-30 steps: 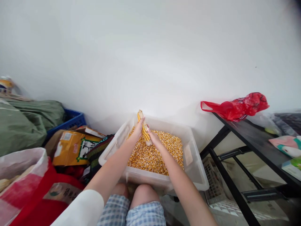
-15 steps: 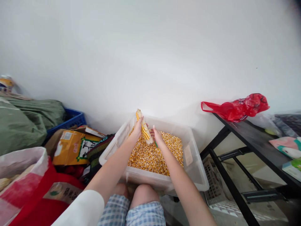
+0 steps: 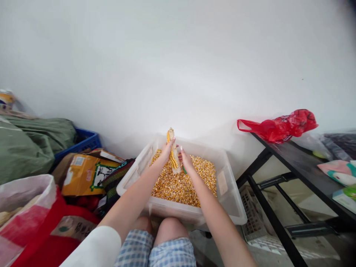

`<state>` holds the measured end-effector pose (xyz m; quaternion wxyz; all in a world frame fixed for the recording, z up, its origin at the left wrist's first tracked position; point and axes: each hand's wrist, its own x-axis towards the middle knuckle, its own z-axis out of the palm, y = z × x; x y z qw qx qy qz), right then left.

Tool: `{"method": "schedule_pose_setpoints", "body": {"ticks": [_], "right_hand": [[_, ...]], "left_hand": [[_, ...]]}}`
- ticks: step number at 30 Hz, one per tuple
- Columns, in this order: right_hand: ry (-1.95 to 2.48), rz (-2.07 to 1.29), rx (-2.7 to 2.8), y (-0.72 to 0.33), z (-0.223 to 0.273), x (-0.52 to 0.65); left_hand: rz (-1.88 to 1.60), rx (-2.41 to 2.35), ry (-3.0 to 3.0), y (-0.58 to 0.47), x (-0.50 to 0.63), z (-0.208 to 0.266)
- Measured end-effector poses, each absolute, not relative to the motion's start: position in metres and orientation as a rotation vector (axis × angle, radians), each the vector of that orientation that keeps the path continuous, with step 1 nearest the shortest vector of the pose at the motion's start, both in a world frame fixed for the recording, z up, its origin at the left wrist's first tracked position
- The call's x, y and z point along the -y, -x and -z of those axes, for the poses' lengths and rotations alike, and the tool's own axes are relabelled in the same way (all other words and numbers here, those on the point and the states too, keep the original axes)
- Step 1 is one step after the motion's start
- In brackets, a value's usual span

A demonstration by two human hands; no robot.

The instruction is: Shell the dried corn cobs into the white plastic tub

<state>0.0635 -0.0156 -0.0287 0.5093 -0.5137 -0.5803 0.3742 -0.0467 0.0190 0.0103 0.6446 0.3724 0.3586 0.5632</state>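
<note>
My left hand is closed around a corn cob, which stands tilted above a clear plastic bin. Rows of yellow kernels remain along the cob's left side, while its right side is pale and bare. Close by on the right, my right hand has its thumb raised and its fingers curled by the cob. A bit of something green shows under those fingers, mostly hidden. Loose corn kernels lie heaped in the bin below both hands.
Left of the bin are a yellow carton, a red bag and a blue crate. A black rack stands on the right, with a red plastic bag on top. Behind rises a white wall.
My left hand and the cob have shifted slightly right, and the cob stands more upright. My right hand has stayed almost in place.
</note>
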Motion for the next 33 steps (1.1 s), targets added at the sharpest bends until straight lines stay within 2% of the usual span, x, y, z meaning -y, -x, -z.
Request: {"method": "schedule_pose_setpoints", "body": {"ticks": [6, 12, 17, 26, 29, 33], "right_hand": [[1.192, -0.917, 1.393, -0.052, 0.024, 0.019], [1.279, -1.167, 1.129, -0.055, 0.024, 0.018], [1.085, -1.080, 1.447, -0.055, 0.018, 0.023], [0.997, -1.387, 1.470, -0.057, 0.007, 0.034], [1.043, -1.342, 1.513, -0.054, 0.007, 0.037], [1.198, -1.024, 1.704, -0.051, 0.008, 0.042]], "left_hand": [[-1.322, -0.823, -1.012, 0.039, -0.016, -0.007], [-1.246, -0.788, -0.786, 0.046, -0.016, -0.017], [-1.344, -0.814, -0.674, 0.052, -0.023, -0.019], [-1.309, -0.763, -0.536, 0.074, -0.032, -0.024], [-1.326, -0.792, -0.513, 0.076, -0.031, -0.025], [-1.351, -0.834, -0.554, 0.076, -0.032, -0.022]]}}
